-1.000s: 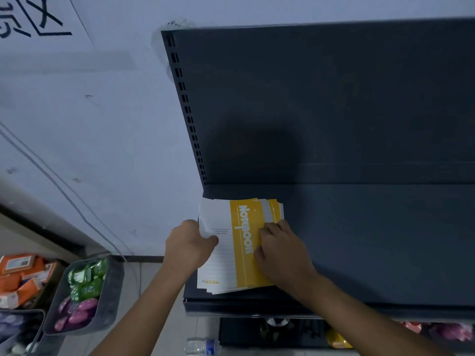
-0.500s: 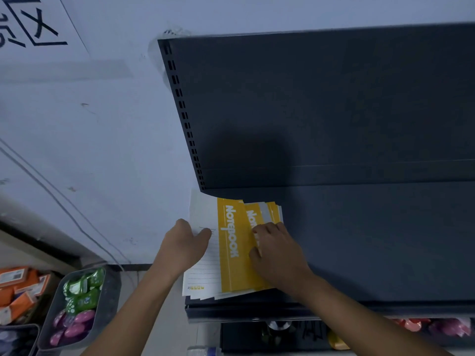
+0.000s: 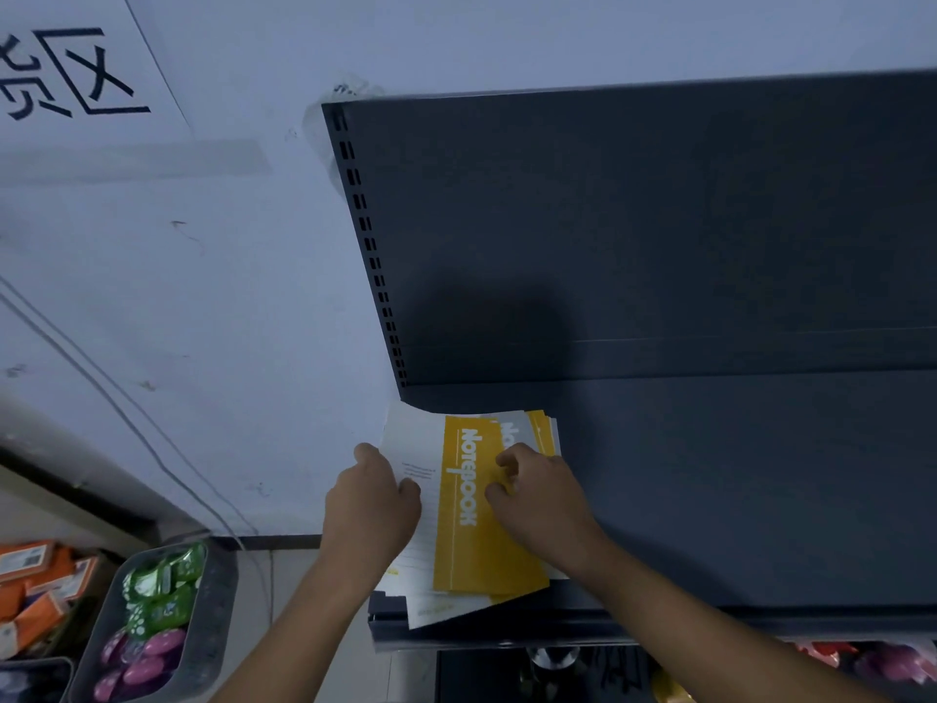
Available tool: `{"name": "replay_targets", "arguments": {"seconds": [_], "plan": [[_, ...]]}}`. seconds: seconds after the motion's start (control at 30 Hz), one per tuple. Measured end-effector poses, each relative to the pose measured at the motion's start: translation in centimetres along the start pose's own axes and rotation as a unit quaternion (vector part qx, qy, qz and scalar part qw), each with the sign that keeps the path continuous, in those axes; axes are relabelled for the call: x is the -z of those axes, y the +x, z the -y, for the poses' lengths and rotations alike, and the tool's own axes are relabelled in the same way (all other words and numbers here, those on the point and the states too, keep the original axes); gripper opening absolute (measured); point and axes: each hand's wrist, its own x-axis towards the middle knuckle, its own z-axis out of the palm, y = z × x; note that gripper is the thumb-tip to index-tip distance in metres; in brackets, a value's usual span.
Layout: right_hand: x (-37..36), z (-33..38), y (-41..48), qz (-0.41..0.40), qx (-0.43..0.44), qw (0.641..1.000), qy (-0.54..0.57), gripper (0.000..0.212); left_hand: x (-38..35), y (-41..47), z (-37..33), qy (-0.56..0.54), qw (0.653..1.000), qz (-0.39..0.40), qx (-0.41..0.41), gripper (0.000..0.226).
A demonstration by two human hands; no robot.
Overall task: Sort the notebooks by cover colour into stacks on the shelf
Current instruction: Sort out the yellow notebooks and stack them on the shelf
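Observation:
A pile of yellow-and-white notebooks lies at the left end of the dark shelf (image 3: 735, 489). The top notebook (image 3: 469, 545), with a yellow band reading "NOTEBOOK" and a white left part, sits shifted left over the shelf's edge. My left hand (image 3: 372, 509) grips its white left edge. My right hand (image 3: 537, 499) rests on the pile (image 3: 540, 428), fingers curled on the notebooks beneath the top one. The lower covers are mostly hidden.
A dark back panel (image 3: 659, 235) with a slotted upright (image 3: 370, 246) rises behind the shelf. A white wall is on the left. On the floor at lower left stands a grey bin (image 3: 213, 621) of green and purple packets, with orange packs (image 3: 35, 586) beside it.
The top notebook has slid left and slightly toward me off the pile, uncovering the notebook beneath. My left hand moved left with it; my right hand's fingers curled on the pile.

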Motion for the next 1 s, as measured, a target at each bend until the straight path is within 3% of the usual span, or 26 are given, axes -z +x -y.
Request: {"name": "replay_targets", "arguments": {"seconds": [0.2, 0.37, 0.63, 0.83, 1.0], "plan": [[1.4, 0.4, 0.5, 0.031, -0.044, 0.996, 0.070, 0.052, 0.9, -0.1, -1.0, -0.156, 0.983, 0.015, -0.099, 0.024], [3.4, 0.1, 0.4, 0.038, -0.104, 0.972, 0.207, 0.028, 1.0, 0.9, -2.0, -0.233, 0.964, 0.049, -0.117, 0.033], [6.7, -2.2, -2.5, -0.062, -0.126, 0.982, 0.124, 0.027, -2.5, 0.0, -5.9, -0.106, 0.969, 0.085, -0.205, 0.056], [11.1, -7.2, -6.1, -0.107, -0.160, 0.973, 0.130, 0.027, -5.1, -2.9, -11.4, -0.078, 0.943, 0.083, -0.312, 0.075], [15.9, -12.4, -10.2, -0.163, -0.174, 0.970, 0.039, 0.040, -8.6, -6.7, -17.8, -0.048, 0.920, 0.113, -0.373, 0.074]]}}
